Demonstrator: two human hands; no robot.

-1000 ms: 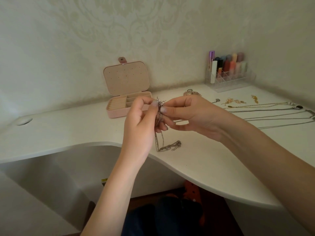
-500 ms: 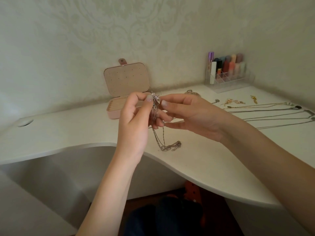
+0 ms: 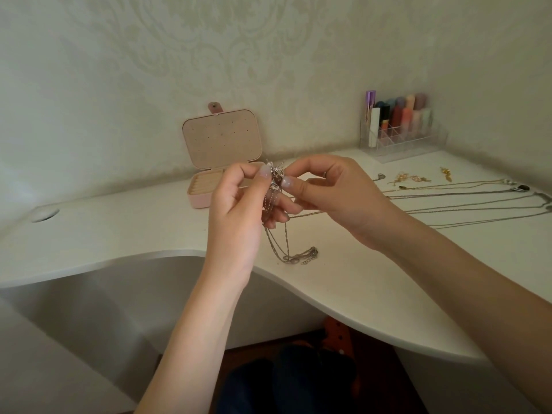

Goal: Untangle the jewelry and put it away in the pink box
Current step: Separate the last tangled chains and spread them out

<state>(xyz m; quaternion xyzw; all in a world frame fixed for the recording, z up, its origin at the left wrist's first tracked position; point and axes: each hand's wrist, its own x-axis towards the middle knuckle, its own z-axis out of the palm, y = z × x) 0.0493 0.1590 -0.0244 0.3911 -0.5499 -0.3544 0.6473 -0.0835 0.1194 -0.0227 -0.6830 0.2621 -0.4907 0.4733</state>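
At the centre of the frame I hold a tangled silver necklace [image 3: 276, 186] up above the white desk [image 3: 343, 282]. My left hand [image 3: 239, 216] pinches its top between thumb and forefinger, the other fingers curled beneath. My right hand [image 3: 325, 195] pinches the same knot from the right side, fingers bent. The loose chain hangs down and its end lies bunched on the desk just below my hands. The pink box [image 3: 221, 150] stands open behind my left hand, lid upright. At the right edge of the frame, several chains [image 3: 466, 201] lie stretched out, small earrings [image 3: 409, 178] above them. A clear organizer [image 3: 403, 135] sits in the upper right corner.
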